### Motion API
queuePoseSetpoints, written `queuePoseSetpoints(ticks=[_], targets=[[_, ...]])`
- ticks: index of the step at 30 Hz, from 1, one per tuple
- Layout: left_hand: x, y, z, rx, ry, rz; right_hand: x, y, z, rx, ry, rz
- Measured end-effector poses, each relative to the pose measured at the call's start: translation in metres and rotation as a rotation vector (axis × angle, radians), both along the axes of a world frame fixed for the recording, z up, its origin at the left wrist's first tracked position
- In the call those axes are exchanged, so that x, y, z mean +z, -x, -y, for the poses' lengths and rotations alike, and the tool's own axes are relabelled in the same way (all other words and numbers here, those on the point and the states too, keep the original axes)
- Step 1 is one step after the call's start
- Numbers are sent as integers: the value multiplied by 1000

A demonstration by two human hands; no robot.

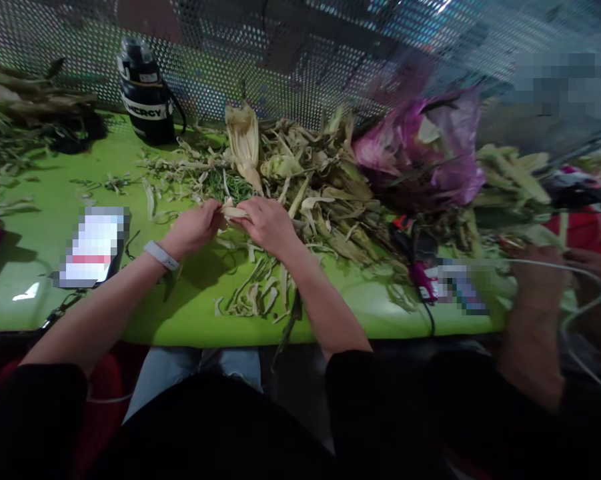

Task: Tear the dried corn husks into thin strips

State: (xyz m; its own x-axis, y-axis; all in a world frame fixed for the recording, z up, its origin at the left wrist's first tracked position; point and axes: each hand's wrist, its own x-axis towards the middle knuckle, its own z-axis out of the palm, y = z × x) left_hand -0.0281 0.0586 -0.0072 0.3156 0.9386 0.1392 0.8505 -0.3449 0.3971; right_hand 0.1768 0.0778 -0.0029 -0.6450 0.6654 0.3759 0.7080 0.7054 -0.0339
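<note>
Over the green table, my left hand pinches one end of a pale strip of dried corn husk. The fingers of my right hand close on the strip's other end, so it spans the short gap between both hands. Just behind them lies a small heap of thin green shreds. A whole dried husk stands out from the large pile of husks beyond my right hand. Torn husk scraps are scattered on the table nearer my body.
A black bottle stands at the back left, and a phone lies left of my forearm. To the right are a pink plastic bag, another phone, a white cable and a co-worker's hands. A perforated metal panel borders the back.
</note>
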Motion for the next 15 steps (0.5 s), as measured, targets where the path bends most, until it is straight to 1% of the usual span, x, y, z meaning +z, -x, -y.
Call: queuePoseSetpoints(ticks=[3, 6, 11, 13, 15], targets=[[8, -7, 10, 35, -72, -186, 2, 7, 9, -33, 34, 44], [12, -8, 14, 29, -100, -268, 4, 13, 15, -93, 97, 51], [9, -10, 15, -31, -87, -303, 2, 17, 17, -102, 236, 20], [8, -10, 14, -52, -74, -290, -1, 16, 14, -112, 269, -5], [8, -7, 13, -81, -49, -244, -5, 14, 10, -74, 287, -45]])
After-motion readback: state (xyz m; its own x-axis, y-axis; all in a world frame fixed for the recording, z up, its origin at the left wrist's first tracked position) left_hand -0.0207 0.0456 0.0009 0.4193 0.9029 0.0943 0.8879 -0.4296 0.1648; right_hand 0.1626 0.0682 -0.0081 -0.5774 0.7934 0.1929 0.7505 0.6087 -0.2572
